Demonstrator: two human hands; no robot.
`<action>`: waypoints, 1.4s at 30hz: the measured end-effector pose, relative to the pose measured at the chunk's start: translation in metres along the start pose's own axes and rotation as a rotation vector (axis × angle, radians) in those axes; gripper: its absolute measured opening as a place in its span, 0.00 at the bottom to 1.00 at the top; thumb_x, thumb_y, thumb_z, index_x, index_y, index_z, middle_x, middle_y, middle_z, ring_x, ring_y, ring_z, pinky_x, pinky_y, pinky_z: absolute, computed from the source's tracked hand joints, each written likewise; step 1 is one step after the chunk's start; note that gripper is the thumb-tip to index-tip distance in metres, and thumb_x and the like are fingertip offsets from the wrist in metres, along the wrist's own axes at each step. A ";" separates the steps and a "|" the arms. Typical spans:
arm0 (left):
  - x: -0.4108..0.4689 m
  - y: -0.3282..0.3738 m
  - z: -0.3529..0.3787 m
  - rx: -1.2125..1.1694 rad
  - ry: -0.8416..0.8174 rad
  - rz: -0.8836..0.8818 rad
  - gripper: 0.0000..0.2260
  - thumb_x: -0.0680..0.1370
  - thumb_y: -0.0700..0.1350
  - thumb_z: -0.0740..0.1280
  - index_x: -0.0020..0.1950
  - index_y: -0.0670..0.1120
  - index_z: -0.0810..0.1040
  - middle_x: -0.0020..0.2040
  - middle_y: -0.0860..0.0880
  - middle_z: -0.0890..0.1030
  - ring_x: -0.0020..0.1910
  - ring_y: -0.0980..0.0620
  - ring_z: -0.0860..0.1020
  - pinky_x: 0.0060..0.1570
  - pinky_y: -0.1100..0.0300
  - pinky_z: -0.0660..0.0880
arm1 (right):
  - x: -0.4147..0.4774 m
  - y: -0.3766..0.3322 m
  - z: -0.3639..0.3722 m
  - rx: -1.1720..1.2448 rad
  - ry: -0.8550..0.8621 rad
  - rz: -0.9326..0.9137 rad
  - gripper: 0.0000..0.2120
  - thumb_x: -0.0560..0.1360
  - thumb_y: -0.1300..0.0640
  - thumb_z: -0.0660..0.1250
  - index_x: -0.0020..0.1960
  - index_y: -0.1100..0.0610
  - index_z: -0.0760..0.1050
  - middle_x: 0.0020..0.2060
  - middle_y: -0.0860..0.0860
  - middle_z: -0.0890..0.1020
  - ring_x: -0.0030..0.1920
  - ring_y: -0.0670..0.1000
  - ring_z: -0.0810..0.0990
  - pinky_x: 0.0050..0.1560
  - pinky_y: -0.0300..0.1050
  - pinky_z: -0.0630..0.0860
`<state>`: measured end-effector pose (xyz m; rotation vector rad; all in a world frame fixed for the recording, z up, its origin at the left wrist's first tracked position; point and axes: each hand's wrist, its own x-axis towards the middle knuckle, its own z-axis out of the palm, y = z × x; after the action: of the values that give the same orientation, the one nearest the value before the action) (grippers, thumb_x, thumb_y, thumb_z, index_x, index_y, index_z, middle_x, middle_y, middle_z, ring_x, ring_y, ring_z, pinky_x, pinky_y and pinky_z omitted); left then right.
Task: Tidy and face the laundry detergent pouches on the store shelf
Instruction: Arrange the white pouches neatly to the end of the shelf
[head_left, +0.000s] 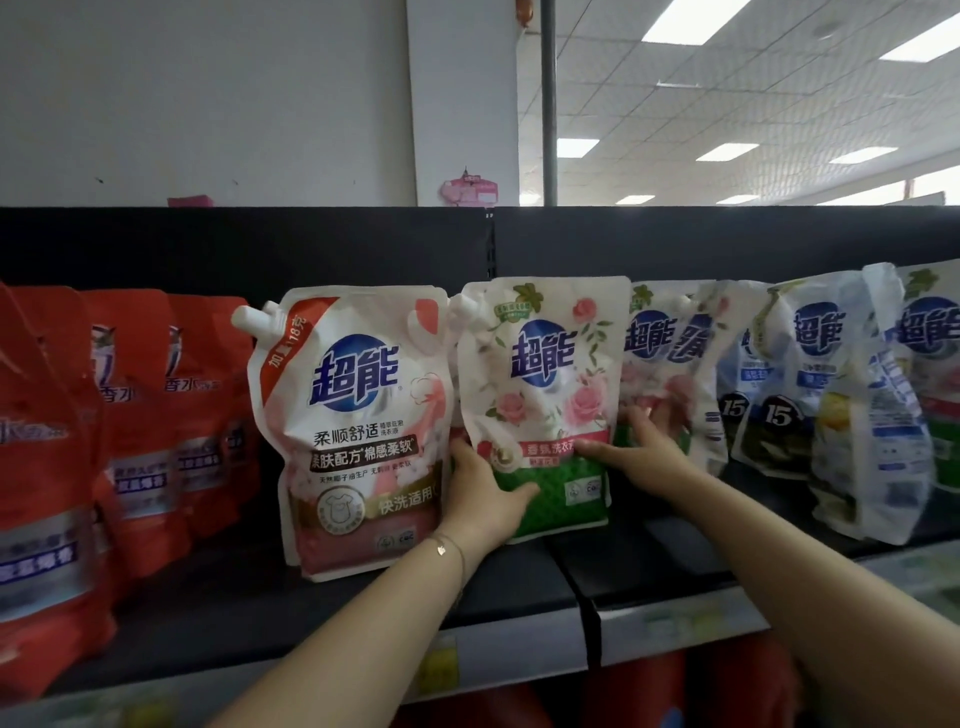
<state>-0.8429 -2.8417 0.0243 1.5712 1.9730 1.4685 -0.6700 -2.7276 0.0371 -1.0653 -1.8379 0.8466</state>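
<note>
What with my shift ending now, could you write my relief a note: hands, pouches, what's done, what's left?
Left hand grips the rose pouch at its lower left edge; right hand holds its right edge, thumb in front.
The rose pouch is upright, label forward, beside the pink pouch on the shelf.
Done: pink pouch and rose pouch face front.
Left: the second rose pouch behind leans; the blue pouches at right tilt, one turned sideways.

rose-print pouch (543, 395) upright, beside pink pouch (358, 421), shelf front
</note>
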 end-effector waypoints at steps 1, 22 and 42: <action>-0.004 0.001 0.000 0.012 -0.009 0.013 0.41 0.72 0.45 0.74 0.73 0.40 0.50 0.72 0.45 0.60 0.72 0.48 0.60 0.68 0.63 0.56 | 0.000 -0.001 0.003 -0.015 0.022 -0.002 0.37 0.66 0.42 0.75 0.68 0.52 0.63 0.64 0.50 0.75 0.62 0.55 0.75 0.64 0.54 0.72; 0.005 0.000 0.006 0.884 -0.040 0.439 0.55 0.73 0.55 0.70 0.68 0.48 0.21 0.67 0.49 0.20 0.70 0.48 0.25 0.70 0.54 0.34 | -0.022 0.013 0.039 0.125 0.133 -0.244 0.37 0.77 0.46 0.63 0.76 0.41 0.42 0.67 0.38 0.60 0.67 0.42 0.62 0.68 0.41 0.62; 0.010 -0.008 0.017 0.837 0.015 0.475 0.49 0.72 0.67 0.62 0.69 0.60 0.22 0.67 0.50 0.16 0.66 0.49 0.18 0.63 0.50 0.25 | -0.014 0.024 0.046 -0.106 0.171 -0.340 0.32 0.74 0.31 0.54 0.69 0.24 0.37 0.77 0.45 0.52 0.76 0.50 0.53 0.74 0.58 0.56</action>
<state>-0.8397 -2.8235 0.0134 2.4897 2.5141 0.7516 -0.6983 -2.7366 -0.0073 -0.8278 -1.8623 0.4492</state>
